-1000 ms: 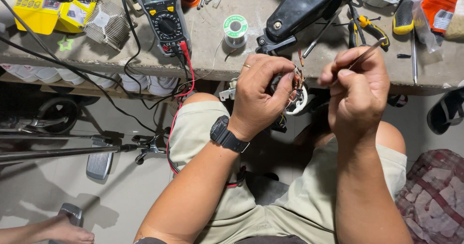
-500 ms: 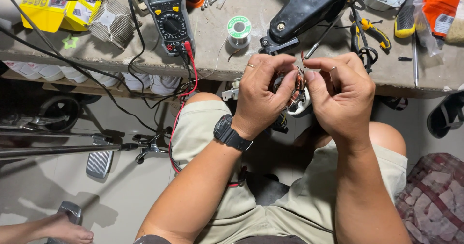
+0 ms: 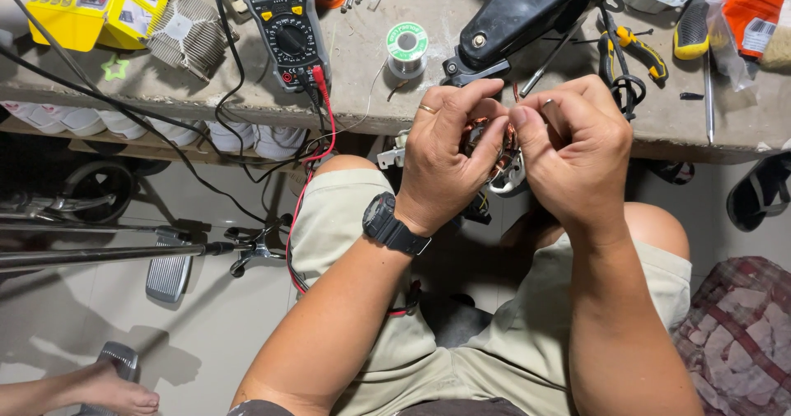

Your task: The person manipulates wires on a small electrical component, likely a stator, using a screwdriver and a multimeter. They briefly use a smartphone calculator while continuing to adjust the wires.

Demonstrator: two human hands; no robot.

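Fingers of both left hand (image 3: 445,156) and right hand (image 3: 577,148) curl tightly around the copper-wound stator (image 3: 501,162).

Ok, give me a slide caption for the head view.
Both hands, left hand and right hand, hold a copper-wound motor stator beside a workbench with a multimeter.

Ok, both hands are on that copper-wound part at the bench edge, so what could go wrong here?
The copper-wound part is held off the bench, over the lap; if the left hand or right hand slips, it may drop. Pinching could kink the thin windings. The red lead hanging beside the knee might snag.
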